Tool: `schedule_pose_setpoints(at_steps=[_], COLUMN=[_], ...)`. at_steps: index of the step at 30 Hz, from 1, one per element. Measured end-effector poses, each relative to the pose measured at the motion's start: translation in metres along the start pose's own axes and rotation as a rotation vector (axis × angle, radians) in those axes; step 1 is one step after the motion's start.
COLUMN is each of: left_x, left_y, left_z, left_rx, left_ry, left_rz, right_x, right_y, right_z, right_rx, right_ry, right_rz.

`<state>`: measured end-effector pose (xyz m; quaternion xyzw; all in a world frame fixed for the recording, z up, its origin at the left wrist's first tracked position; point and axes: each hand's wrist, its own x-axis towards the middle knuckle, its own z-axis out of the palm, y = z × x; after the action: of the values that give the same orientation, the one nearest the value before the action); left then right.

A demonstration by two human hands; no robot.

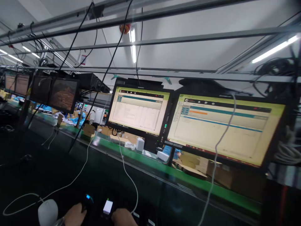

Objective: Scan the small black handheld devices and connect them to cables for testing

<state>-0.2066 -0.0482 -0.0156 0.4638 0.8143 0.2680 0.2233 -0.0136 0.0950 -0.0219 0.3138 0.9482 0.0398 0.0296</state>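
Small white device sits low in the frame on the dark surface, right between the two hands, with a tiny green light just above it. Going from the left: there's a white mouse at the bottom edge, its white cable looping off to the left and then running up across the surface. Just right of the mouse is the left hand, only partly in shot, curled over a dark gadget that shows a little blue light. It looks closed around that gadget, though the dim light makes the fingers hard to read. Then comes the white device, near both hands but not clearly touched by either. The right hand is just right of it, knuckles up at the frame edge; can't tell whether it's gripping anything since the fingers are cut off. A second white cable curves up from beside that hand toward the monitors.

Further back, a green belt runs diagonally with white boxes and cardboard boxes along it. Above it, dark screens on the left, then a lit middle monitor, then a bigger right monitor, both showing pale software windows. Overhead rails and black cables hang across the top.
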Motion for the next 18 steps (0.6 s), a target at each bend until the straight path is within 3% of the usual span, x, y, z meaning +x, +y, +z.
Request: schedule_pose_setpoints(at_steps=[5,8,11,14,18], left_x=[-0.004,-0.013,-0.024,-0.034,-0.038], left_y=[0.004,0.016,0.037,0.068,0.110], left_z=[-0.009,-0.020,-0.029,-0.032,-0.022], left_rx=[-0.131,-0.196,-0.267,-0.317,-0.303], left_ry=[-0.076,-0.054,-0.068,-0.165,-0.305], left_rz=[-0.051,-0.049,0.013,0.085,0.120], right_x=[-0.023,-0.034,-0.048,-0.067,-0.089], right_y=[0.010,0.021,0.033,0.042,0.049], right_z=[-0.013,-0.012,-0.003,0.001,-0.018], right_rx=[0.085,0.146,0.262,0.360,0.380], right_ry=[0.146,0.242,0.532,0.853,1.075], right_rz=[-0.074,-0.027,0.050,0.055,0.001])
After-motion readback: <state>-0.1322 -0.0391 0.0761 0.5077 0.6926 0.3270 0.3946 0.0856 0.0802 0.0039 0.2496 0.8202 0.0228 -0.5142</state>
